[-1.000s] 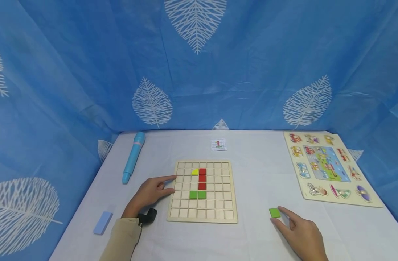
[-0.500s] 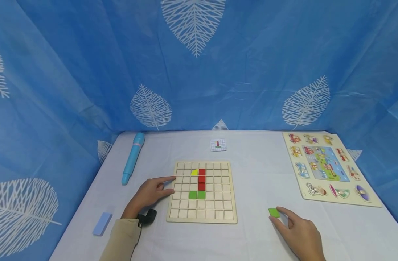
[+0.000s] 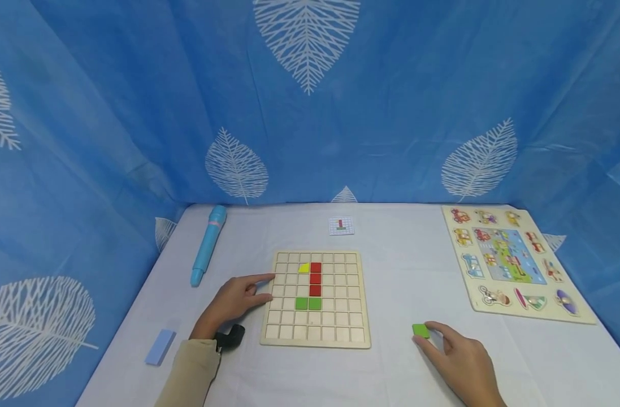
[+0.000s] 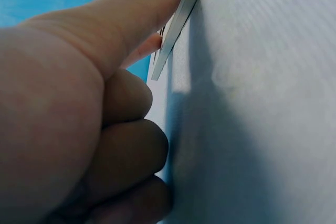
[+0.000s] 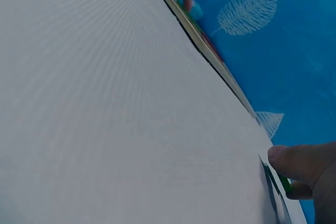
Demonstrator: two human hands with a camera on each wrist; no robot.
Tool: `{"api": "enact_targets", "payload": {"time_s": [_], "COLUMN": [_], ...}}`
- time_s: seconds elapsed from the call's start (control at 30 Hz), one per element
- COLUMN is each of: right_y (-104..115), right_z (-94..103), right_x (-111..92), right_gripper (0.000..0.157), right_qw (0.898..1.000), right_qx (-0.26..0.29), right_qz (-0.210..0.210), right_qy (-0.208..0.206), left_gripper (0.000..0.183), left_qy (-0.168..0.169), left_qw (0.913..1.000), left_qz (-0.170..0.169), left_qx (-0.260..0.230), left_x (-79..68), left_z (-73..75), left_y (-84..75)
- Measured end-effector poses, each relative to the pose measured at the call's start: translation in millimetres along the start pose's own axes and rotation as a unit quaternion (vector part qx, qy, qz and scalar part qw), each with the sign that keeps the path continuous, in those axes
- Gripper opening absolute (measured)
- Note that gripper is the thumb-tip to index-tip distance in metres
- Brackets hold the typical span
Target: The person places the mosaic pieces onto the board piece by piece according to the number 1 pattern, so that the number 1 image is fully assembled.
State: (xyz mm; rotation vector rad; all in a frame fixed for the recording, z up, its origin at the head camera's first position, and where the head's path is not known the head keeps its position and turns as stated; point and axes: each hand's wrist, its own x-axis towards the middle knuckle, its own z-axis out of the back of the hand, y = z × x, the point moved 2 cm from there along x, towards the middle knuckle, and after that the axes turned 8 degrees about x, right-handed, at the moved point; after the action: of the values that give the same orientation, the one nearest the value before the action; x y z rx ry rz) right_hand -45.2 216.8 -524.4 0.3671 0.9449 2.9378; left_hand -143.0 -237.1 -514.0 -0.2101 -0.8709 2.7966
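My left hand (image 3: pixel 232 301) rests at the left edge of a wooden grid board (image 3: pixel 316 342). Its straight forefinger and thumb touch the edge, set apart, and the left wrist view shows the other fingers curled beneath. On the board sit a yellow piece (image 3: pixel 303 268) with one slanted or curved side, a column of red squares (image 3: pixel 315 278) and two green squares (image 3: pixel 308 304). Right of the board, my right hand (image 3: pixel 462 359) pinches another green square tile (image 3: pixel 420 330) between thumb and forefinger. The right wrist view shows that tile (image 5: pixel 285 183) just above the cloth, partly hidden by the thumb.
A small pattern card (image 3: pixel 341 225) lies behind the board. At the back left is a blue, microphone-shaped stick (image 3: pixel 208 246), and a light blue block (image 3: pixel 160 347) lies front left. A picture puzzle board (image 3: pixel 518 263) occupies the right side. Blue curtain (image 3: pixel 381 113) borders the table.
My right hand has moved slightly left with the green tile, nearer the board. The left hand and the pieces on the board stay where they were.
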Motion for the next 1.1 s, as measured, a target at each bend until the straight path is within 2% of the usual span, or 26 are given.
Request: {"api": "enact_targets", "payload": {"time_s": [0.13, 0.27, 0.57, 0.77, 1.1], "right_y": [5, 11, 26, 38, 67], "right_z": [-2.5, -3.2, -8.3, -19.2, -37.6], "right_x": [2, 5, 20, 25, 30], "right_gripper": [0.044, 0.039, 0.033, 0.032, 0.034], "right_qw": [1.000, 0.997, 0.984, 0.980, 0.975], "right_qx": [0.003, 0.009, 0.021, 0.034, 0.051], "right_qz": [0.025, 0.070, 0.164, 0.186, 0.215], "right_qy": [-0.003, -0.021, -0.068, -0.068, -0.037], "left_gripper": [0.054, 0.053, 0.054, 0.053, 0.053], "left_qy": [-0.001, -0.005, -0.003, -0.004, -0.007], "left_qw": [1.0000, 0.9999, 1.0000, 1.0000, 1.0000], "left_qz": [0.005, 0.012, 0.002, 0.001, 0.005], "left_qx": [0.001, 0.004, -0.002, 0.000, 0.003], "left_x": [-0.4, -1.1, -0.8, 0.6, 1.0], "left_z": [-1.7, -3.5, -5.4, -5.7, -5.4], "left_y": [2.1, 4.0, 3.1, 3.6, 6.3]}}
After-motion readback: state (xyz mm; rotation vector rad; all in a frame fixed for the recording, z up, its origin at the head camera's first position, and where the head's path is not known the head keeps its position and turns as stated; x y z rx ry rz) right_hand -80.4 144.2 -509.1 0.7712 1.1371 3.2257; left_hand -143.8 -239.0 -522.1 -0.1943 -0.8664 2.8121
